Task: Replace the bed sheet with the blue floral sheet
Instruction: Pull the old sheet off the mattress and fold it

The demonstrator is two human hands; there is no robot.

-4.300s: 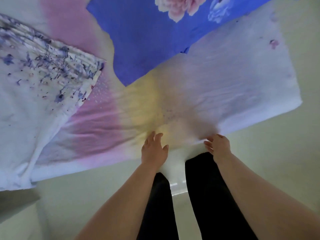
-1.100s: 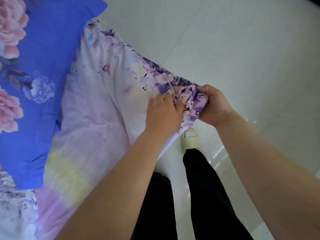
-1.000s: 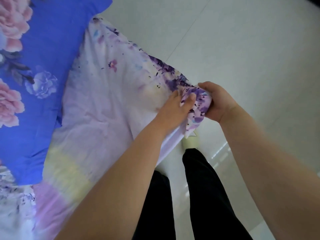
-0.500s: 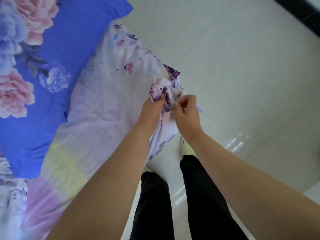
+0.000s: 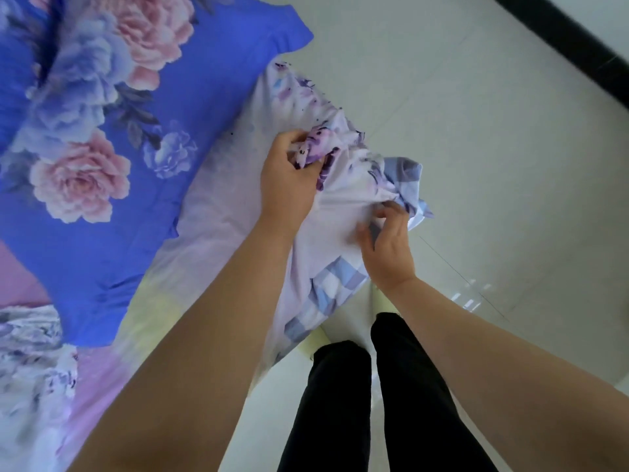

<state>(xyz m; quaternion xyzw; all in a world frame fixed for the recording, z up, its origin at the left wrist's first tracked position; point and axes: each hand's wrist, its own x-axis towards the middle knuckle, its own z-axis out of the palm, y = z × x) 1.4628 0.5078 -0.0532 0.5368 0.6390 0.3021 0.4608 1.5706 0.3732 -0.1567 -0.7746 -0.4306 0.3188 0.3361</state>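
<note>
At the lower left edge of the frame lies a crumpled pale floral cloth (image 5: 30, 362). Above it, filling the upper left, the blue floral sheet (image 5: 102, 206) lies spread loosely on the bed, not yet fitted. Under it, running toward the centre, is the old pale sheet (image 5: 218, 206), still covering most of the bed. At the centre the left hand (image 5: 289, 178) grasps a bunched purple-flowered corner of that old sheet. Just right of it the right hand (image 5: 386, 247) pinches the same sheet's edge, and a checked cover (image 5: 335, 284) shows beneath. The white floor (image 5: 476, 131) fills the right. The step looks like stripping the old sheet's corner; next it likely needs peeling back along the bed.
</note>
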